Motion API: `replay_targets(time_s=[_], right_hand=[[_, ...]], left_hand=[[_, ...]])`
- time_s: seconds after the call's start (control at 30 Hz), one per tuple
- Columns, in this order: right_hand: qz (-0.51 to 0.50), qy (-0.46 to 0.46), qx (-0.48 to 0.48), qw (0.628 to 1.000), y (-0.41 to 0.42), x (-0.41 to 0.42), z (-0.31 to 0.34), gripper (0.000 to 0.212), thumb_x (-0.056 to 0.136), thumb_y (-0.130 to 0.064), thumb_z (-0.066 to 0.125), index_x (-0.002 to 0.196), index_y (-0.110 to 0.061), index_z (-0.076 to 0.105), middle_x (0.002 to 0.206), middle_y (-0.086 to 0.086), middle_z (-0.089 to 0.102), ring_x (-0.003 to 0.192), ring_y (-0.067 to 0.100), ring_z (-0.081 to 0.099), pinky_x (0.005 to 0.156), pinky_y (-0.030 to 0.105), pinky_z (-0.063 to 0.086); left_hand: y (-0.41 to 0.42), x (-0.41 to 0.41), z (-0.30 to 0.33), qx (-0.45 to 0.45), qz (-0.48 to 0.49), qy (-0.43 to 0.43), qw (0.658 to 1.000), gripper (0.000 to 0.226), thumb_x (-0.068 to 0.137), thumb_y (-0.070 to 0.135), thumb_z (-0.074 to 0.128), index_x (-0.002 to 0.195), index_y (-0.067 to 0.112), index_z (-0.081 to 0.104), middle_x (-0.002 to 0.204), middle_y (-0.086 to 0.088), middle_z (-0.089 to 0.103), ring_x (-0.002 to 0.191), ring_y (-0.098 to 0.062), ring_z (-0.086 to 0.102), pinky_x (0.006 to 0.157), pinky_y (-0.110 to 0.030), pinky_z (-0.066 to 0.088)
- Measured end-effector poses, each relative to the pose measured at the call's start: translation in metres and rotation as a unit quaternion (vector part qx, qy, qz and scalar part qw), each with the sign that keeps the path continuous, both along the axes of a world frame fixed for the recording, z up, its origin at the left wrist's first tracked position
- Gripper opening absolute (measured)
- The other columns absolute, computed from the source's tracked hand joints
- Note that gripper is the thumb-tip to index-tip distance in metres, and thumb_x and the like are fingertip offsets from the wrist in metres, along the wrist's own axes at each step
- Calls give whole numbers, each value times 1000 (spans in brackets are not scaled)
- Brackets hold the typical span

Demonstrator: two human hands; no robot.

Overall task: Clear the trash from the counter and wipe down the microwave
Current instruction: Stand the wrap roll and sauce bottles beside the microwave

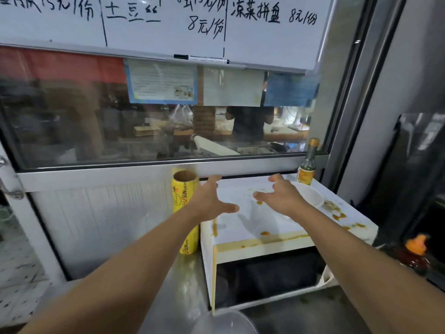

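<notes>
while both hands hover above it with fingers spread and nothing in them, the white microwave (262, 227) sits on the steel tabletop (183, 285) right of centre, its dark door facing the near side. its top is smeared with orange-brown sauce: a streak along the near edge, drips down the left front corner, spots in the middle and a thicker patch of stains toward the right rear. the left hand (209, 201) hangs over the left rear part of the top, the right hand (284, 198) over the middle rear, the two apart from each other; whether either touches the surface cannot be told.

on the far right of the microwave top rests a white disposable bowl (310, 196), partly hidden behind the right hand. just behind it, at the far right corner, stands a dark glass bottle (307, 165) with a yellow label and a brown cap. just beside the microwave's left wall stands an upright yellow roll of cling wrap (184, 213), its cardboard core open at the top, partly covered by the left forearm.

at the near edge of the view, a clear plastic container (224, 321) shows its rim in front of the microwave door. to the right, a dark bottle with an orange top (415, 249) stands near a black appliance. behind everything runs a glass window (96, 121) with paper notices, and above it a whiteboard (168, 20) with handwritten menu prices.
</notes>
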State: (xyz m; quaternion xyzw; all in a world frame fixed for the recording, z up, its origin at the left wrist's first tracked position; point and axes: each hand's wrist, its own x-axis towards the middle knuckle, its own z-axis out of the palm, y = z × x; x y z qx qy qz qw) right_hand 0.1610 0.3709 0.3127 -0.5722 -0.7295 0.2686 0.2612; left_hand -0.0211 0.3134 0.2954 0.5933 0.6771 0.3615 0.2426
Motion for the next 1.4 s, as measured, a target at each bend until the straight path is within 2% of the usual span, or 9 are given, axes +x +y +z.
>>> replay_targets(time_s=[0.07,0.17,0.27,0.7,0.87,1.0,1.17,1.27,1.4], right_hand=[[-7,3,-1,1000,-3,18,-1,73,83,-41,67,141,-15,31,143,9,38,121,26,48,82,29,42],[-11,15,3,1000,-9,46,-3,74,81,-42,69,140,-16,32,142,9,39,122,26,47,90,33,45],[-5,24,13,1000,-14,77,-7,75,80,-40,70,140,-16,31,141,8,39,124,25,46,86,28,39],[-29,35,23,999,-37,225,-28,75,76,-33,75,137,-16,36,137,7,42,121,21,47,91,29,41],[-71,37,33,996,-45,277,-42,71,74,-30,77,132,-12,41,122,0,47,106,14,48,80,25,38],[-113,37,21,993,-44,309,-60,80,68,-33,81,133,-12,40,129,10,47,116,24,49,93,34,44],[-154,43,-9,987,-35,339,-92,84,59,-32,84,128,-14,41,123,10,44,115,28,50,97,44,45],[-170,40,-21,984,-24,349,-113,102,59,-34,85,141,-14,28,136,11,36,126,28,40,106,44,38],[-192,52,-33,979,-5,355,-142,118,55,-37,88,146,-13,17,143,11,34,134,28,33,111,41,32]], left_hand=[[0,18,2,-7,-9,2,1000,96,71,32,82,146,21,23,147,-4,37,128,-22,43,89,-28,45],[-2,48,0,-13,-13,-7,1000,94,70,31,82,145,23,26,145,-2,39,127,-21,43,91,-33,48],[-5,82,-6,-12,-10,-9,1000,91,70,30,82,143,25,29,140,-1,42,124,-20,45,93,-37,49],[-15,232,-36,-37,-49,16,998,89,70,32,81,141,22,29,138,-2,46,123,-21,46,101,-34,42],[-14,281,-50,-54,-77,9,996,91,70,30,82,143,21,28,139,-4,46,126,-21,45,103,-35,41],[-9,311,-64,-65,-93,4,994,92,69,28,82,143,20,28,137,-4,47,124,-21,46,103,-34,39],[1,344,-86,-69,-100,-9,993,87,71,25,81,141,19,30,132,-4,50,119,-21,49,100,-33,42],[12,354,-102,-75,-108,-5,991,87,71,26,80,142,19,30,134,-5,50,121,-21,49,101,-33,42],[29,360,-122,-79,-111,0,991,84,72,23,80,141,20,32,134,-4,50,121,-20,50,92,-24,41]])
